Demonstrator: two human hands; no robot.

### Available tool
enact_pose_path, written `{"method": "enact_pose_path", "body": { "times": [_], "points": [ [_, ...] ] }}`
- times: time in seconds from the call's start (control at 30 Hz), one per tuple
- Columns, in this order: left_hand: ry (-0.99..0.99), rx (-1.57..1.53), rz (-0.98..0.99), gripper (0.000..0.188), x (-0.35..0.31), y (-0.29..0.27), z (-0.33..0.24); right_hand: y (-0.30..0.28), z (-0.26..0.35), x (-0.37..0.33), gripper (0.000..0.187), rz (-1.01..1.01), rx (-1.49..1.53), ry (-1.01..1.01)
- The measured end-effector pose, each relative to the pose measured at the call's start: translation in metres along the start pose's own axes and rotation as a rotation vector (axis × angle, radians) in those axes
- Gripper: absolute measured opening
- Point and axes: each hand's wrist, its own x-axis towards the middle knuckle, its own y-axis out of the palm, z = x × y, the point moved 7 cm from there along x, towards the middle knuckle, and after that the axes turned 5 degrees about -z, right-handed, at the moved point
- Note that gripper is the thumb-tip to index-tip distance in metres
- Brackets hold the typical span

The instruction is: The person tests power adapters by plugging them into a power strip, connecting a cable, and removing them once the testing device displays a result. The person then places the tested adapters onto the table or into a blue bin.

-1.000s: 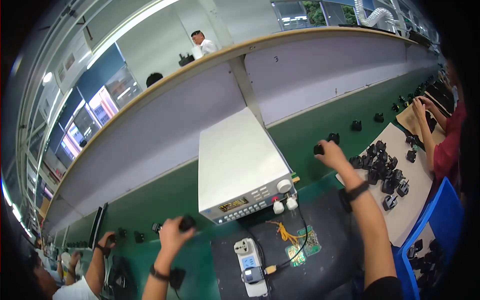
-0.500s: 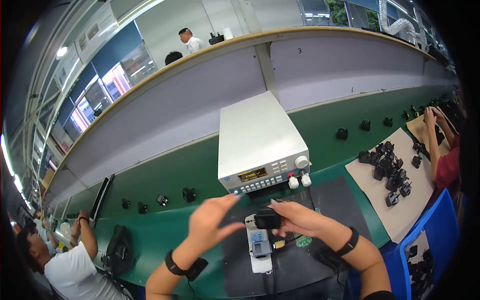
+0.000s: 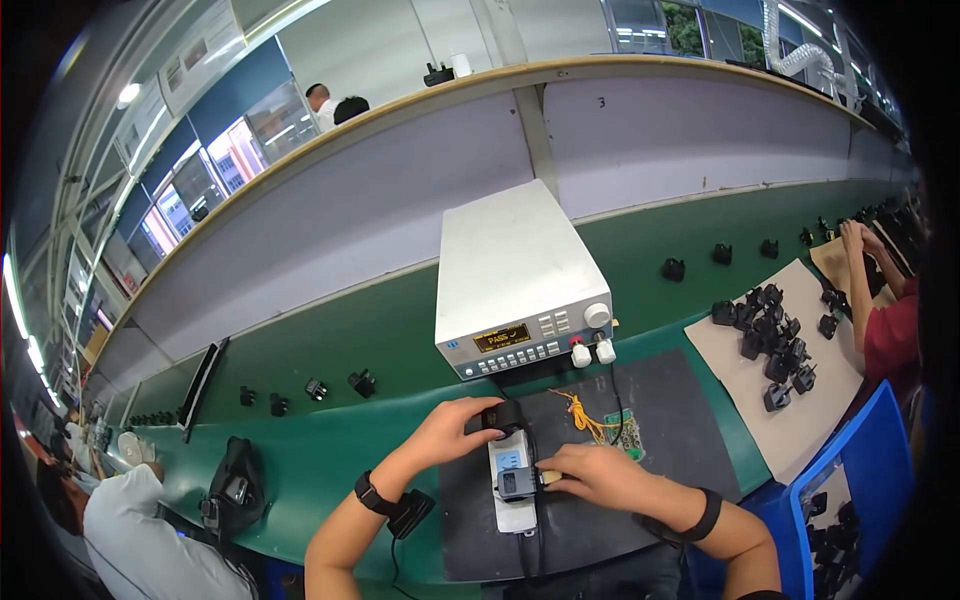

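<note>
My left hand (image 3: 450, 432) is closed on a black power adapter (image 3: 503, 415) at the far end of a white power strip (image 3: 516, 518). Whether that adapter's pins are fully seated is hidden. A grey-blue adapter (image 3: 514, 484) sits in the strip nearer to me. At its right side my right hand (image 3: 607, 477) pinches a small yellowish plug (image 3: 550, 478) between thumb and fingers. Beyond the right hand, a green circuit board (image 3: 626, 436) with yellow wires (image 3: 583, 417) lies on the black mat (image 3: 590, 535).
Behind the mat stands a white bench instrument (image 3: 525, 270) with a lit display. Black adapters (image 3: 775, 335) are heaped on cardboard at right, beside a blue bin (image 3: 865, 470). More adapters (image 3: 317, 388) line the green bench. Co-workers sit at both sides; a black bag (image 3: 237, 485) lies left.
The black adapter has passed from my right hand to my left, at the strip's far end. My right hand has moved down to the yellowish plug. The yellow wires and board are now uncovered.
</note>
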Motion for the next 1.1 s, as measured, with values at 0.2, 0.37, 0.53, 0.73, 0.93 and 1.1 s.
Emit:
{"method": "enact_pose_path", "body": {
  "times": [0.2, 0.37, 0.53, 0.73, 0.93, 1.1],
  "points": [
    [0.032, 0.343, 0.071, 0.044, 0.002, 0.002, -0.018, -0.037, -0.011, 0.001, 0.019, -0.188, -0.125, -0.007],
    [0.098, 0.343, 0.082, 0.045, 0.007, 0.010, -0.021, -0.028, -0.048, 0.031, 0.018, -0.384, -0.175, 0.135],
    [0.052, 0.268, 0.064, 0.044, 0.007, 0.013, -0.020, -0.018, -0.058, 0.045, 0.020, -0.420, -0.066, 0.079],
    [0.042, 0.271, 0.039, 0.044, 0.004, 0.010, -0.021, -0.017, -0.054, 0.045, 0.018, -0.427, 0.035, -0.017],
    [0.085, 0.267, 0.013, 0.045, 0.002, 0.012, -0.021, -0.016, -0.045, 0.057, 0.019, -0.265, -0.075, -0.089],
    [0.186, 0.350, -0.029, 0.048, 0.001, 0.011, -0.033, -0.011, -0.046, 0.057, 0.029, -0.115, -0.163, -0.037]
  ]
}}
